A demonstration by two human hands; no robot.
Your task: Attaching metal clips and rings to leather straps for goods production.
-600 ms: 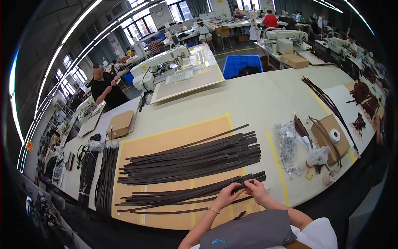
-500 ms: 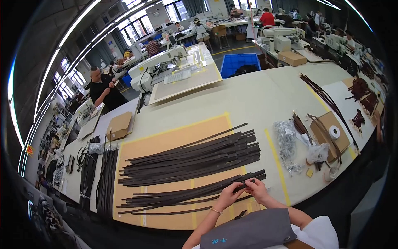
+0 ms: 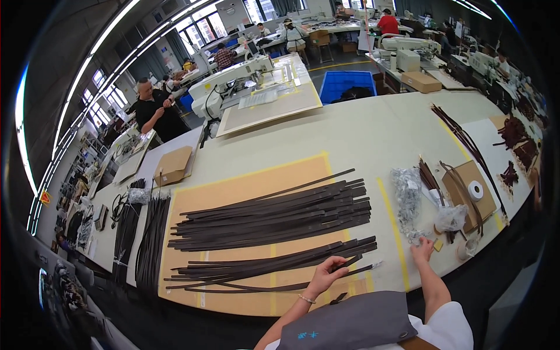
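My left hand [image 3: 324,276] is closed round a flat dark strap near its right end, at the front of the table. Just below it, another dark strap [image 3: 357,270] ends in a small clear, shiny piece [image 3: 377,265]. Several more dark straps [image 3: 274,217] lie in two bundles to the left and beyond. My right hand [image 3: 422,251] is at the lower end of a clear plastic bag [image 3: 406,201] of small shiny parts. Its fingertips are drawn together there; what they hold, if anything, is too small to make out.
Right of the bag lie a crumpled clear bag [image 3: 451,218], a white tape roll [image 3: 475,190] on cardboard [image 3: 457,185], and a small yellow block [image 3: 438,245]. Dark strap bundles [image 3: 153,239] hang over the left edge. A sewing machine [image 3: 230,81] and a blue bin [image 3: 348,85] stand beyond.
My right hand has left my left hand and moved right to the plastic bag. My left hand stays on the strap. The whole view has shifted slightly.
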